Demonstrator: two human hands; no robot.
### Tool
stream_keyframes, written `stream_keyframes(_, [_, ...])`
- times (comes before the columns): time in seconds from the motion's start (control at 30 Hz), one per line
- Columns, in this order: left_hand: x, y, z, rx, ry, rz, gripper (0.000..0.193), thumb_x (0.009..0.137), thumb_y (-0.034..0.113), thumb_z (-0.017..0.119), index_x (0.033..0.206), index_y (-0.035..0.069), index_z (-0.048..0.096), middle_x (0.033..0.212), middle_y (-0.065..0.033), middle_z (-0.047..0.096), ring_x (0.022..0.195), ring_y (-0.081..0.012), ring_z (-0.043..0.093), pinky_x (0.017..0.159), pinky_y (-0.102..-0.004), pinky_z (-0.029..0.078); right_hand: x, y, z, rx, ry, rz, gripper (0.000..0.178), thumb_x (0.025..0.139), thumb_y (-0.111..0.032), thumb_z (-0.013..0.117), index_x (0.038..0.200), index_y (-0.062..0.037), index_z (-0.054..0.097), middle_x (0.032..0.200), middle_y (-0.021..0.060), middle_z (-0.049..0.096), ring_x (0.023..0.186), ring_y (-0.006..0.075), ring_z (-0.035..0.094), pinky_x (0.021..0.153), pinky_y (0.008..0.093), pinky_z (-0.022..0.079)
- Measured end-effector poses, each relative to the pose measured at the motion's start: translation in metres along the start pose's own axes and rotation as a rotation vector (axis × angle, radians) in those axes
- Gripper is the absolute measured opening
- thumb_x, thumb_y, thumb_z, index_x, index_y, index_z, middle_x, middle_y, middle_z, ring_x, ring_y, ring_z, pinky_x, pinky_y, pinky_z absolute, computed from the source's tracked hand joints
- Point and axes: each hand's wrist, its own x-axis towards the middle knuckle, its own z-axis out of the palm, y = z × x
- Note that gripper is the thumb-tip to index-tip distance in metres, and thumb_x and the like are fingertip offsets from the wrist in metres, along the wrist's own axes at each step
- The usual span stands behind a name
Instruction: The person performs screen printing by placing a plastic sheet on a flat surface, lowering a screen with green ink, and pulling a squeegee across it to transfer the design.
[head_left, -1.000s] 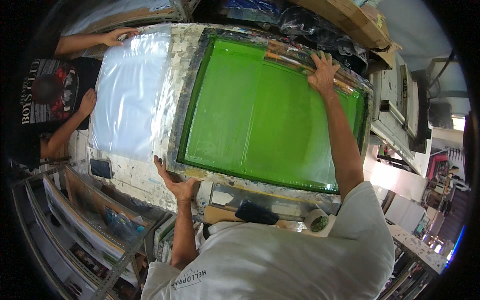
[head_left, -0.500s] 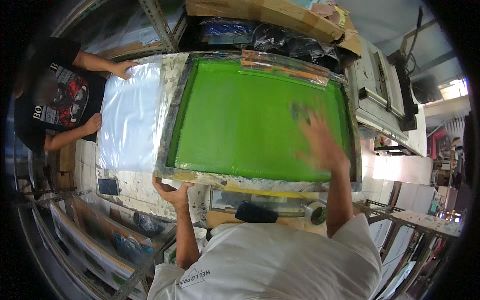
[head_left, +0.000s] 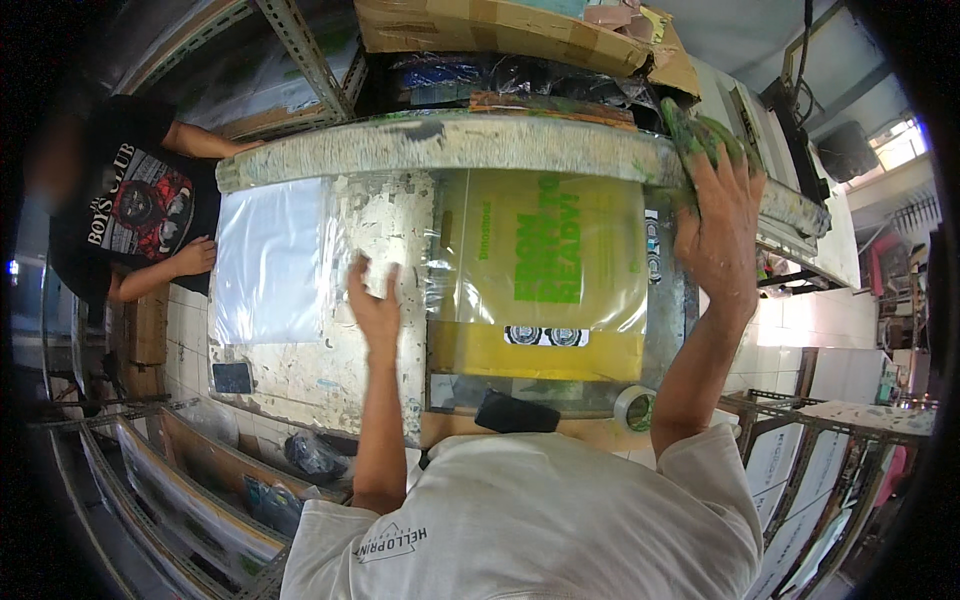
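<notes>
A screen printing frame (head_left: pixel 450 145) is raised, its pale, ink-smeared bar crossing above the table. My right hand (head_left: pixel 720 215) has its fingers wrapped over the bar's right part, against a green-stained piece (head_left: pixel 695 130) that I cannot make out. Below the frame lies a clear plastic sheet with green printed lettering (head_left: pixel 545 240), over a yellow surface (head_left: pixel 520 360). My left hand (head_left: pixel 375 305) is open and holds nothing, with fingers spread above the worn table (head_left: pixel 375 215). It is between the printed sheet and a stack of whitish plastic sheets (head_left: pixel 268 260) on the left.
A co-worker (head_left: pixel 150 200) stands at the left, one hand by the whitish stack, the other arm reaching behind the frame. A dark phone-like object (head_left: pixel 232 377), a dark pouch (head_left: pixel 515 411) and a tape roll (head_left: pixel 634 408) lie nearer me. A cardboard box (head_left: pixel 510 30) and shelving surround the table.
The frame with its green screen has swung up from the table, uncovering the printed sheet. My left hand has let go of the frame's near corner and risen; my right hand has moved up and right.
</notes>
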Motion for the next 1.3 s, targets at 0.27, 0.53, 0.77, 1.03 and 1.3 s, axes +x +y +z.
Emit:
stream_keyframes(0.27, [-0.082, -0.018, 0.046, 0.183, -0.091, 0.085, 0.018, 0.078, 0.010, 0.068, 0.090, -0.002, 0.063, 0.095, -0.0178, 0.060, 0.087, -0.0290, 0.057, 0.076, -0.0387, 0.045, 0.014, 0.010, -0.003, 0.053, -0.044, 0.036, 0.053, 0.075, -0.008, 0.060, 0.127, -0.0015, 0.049, 0.131, 0.0244, 0.046, 0.128, 0.0426, 0.035, 0.109, 0.0537, 0.017])
stream_keyframes(0.53, [-0.048, 0.037, 0.051, -0.382, 0.030, -0.245, 0.009, 0.086, 0.006, 0.062, 0.084, -0.003, 0.059, 0.068, -0.0038, 0.058, 0.061, -0.0083, 0.052, 0.057, -0.0226, 0.042, 0.018, 0.013, -0.004, 0.075, -0.040, 0.067, 0.048, 0.080, -0.011, 0.061, 0.125, -0.0010, 0.051, 0.133, 0.0232, 0.046, 0.128, 0.0424, 0.035, 0.110, 0.0523, 0.019])
stream_keyframes(0.77, [0.006, -0.020, -0.018, -0.402, 0.292, -0.225, 0.007, 0.085, 0.006, 0.064, 0.088, 0.003, 0.059, 0.073, -0.0007, 0.059, 0.061, -0.0069, 0.053, 0.052, -0.0199, 0.039, 0.012, 0.020, 0.011, -0.044, 0.081, 0.006, 0.045, 0.076, -0.010, 0.059, 0.120, -0.0002, 0.054, 0.125, 0.0256, 0.051, 0.120, 0.0439, 0.043, 0.107, 0.0530, 0.023])
stream_keyframes(1.03, [0.045, -0.131, -0.153, -0.236, 0.635, -0.277, 0.011, 0.086, 0.007, 0.062, 0.094, 0.001, 0.057, 0.075, -0.0026, 0.059, 0.059, -0.0081, 0.052, 0.049, -0.0200, 0.040, 0.008, 0.021, 0.010, -0.004, 0.016, 0.024, 0.046, 0.077, -0.006, 0.059, 0.121, 0.0008, 0.053, 0.129, 0.0252, 0.049, 0.127, 0.0437, 0.037, 0.109, 0.0544, 0.020])
stream_keyframes(1.3, [0.024, -0.065, -0.161, 0.653, 0.601, 0.378, 0.030, 0.076, 0.014, 0.072, 0.102, 0.002, 0.062, 0.098, -0.0136, 0.061, 0.095, -0.0318, 0.055, 0.083, -0.0419, 0.042, -0.001, 0.031, 0.016, -0.043, 0.004, 0.034, 0.048, 0.079, -0.007, 0.059, 0.126, -0.0002, 0.051, 0.132, 0.0241, 0.047, 0.129, 0.0397, 0.037, 0.111, 0.0521, 0.017])
